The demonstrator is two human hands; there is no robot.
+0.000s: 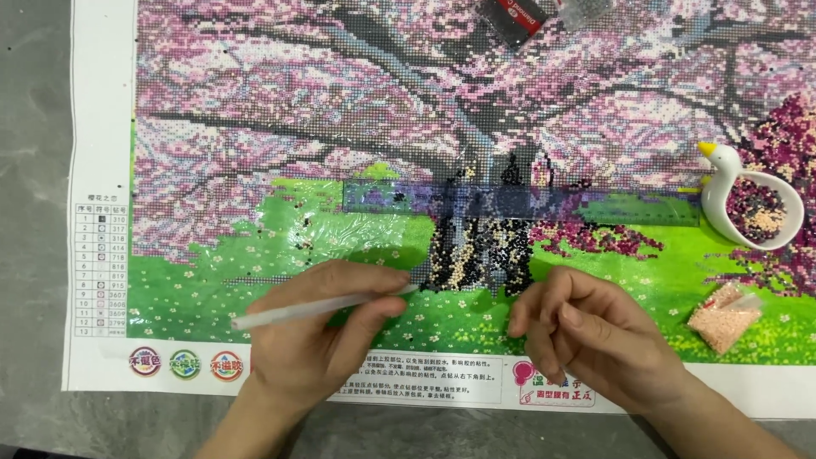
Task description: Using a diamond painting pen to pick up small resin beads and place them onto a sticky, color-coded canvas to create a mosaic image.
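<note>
A large diamond-painting canvas (255, 127) with a pink blossom tree over green grass fills the view. My left hand (327, 327) holds a white applicator pen (289, 312) almost flat, its tip at the beaded patch of dark and cream beads (476, 255) at the tree trunk's base. My right hand (586, 327) rests on the canvas's lower edge just right of that patch, fingers curled and pinched together; whether they hold a bead I cannot tell. A clear film (357, 225) covers part of the grass area.
A white swan-shaped tray (727, 200) with dark and peach beads sits at the right. A small bag of peach beads (722, 316) lies below it. A translucent ruler (518, 202) lies across the trunk. Dark bead packets (514, 19) are at the top. Grey table (34, 212) shows at left.
</note>
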